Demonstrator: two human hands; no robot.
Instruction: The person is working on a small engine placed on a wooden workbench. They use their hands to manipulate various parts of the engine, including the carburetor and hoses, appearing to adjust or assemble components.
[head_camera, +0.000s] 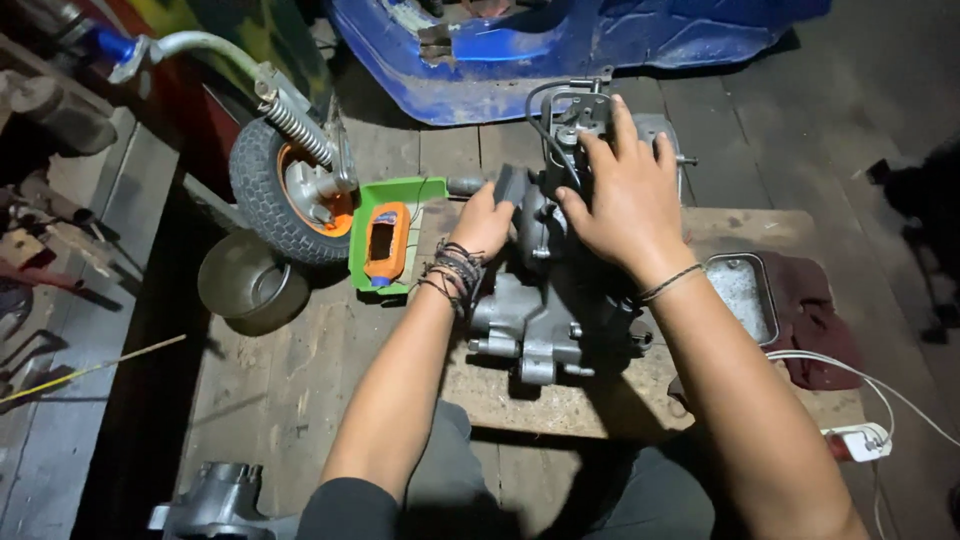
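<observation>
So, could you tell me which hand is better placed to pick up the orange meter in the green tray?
Probably the left hand: it is beside the green tray with the orange meter.

The floor (270, 400) is worn grey planks, dusty and scuffed, lit from above so the middle glows while the edges sink into dark. A low board (560, 405) lies flat across the planks as a worktop. Beyond it sits a blue vehicle body (560, 50), scratched along its lower edge, and to the left a small wheel (275, 190) with an orange hub and a coil spring above it. A round metal bowl (250, 282) rests beside the wheel. At the right, a white cable (850, 370) runs to a plug block — a dark red rag (815, 320) lies near it.
</observation>
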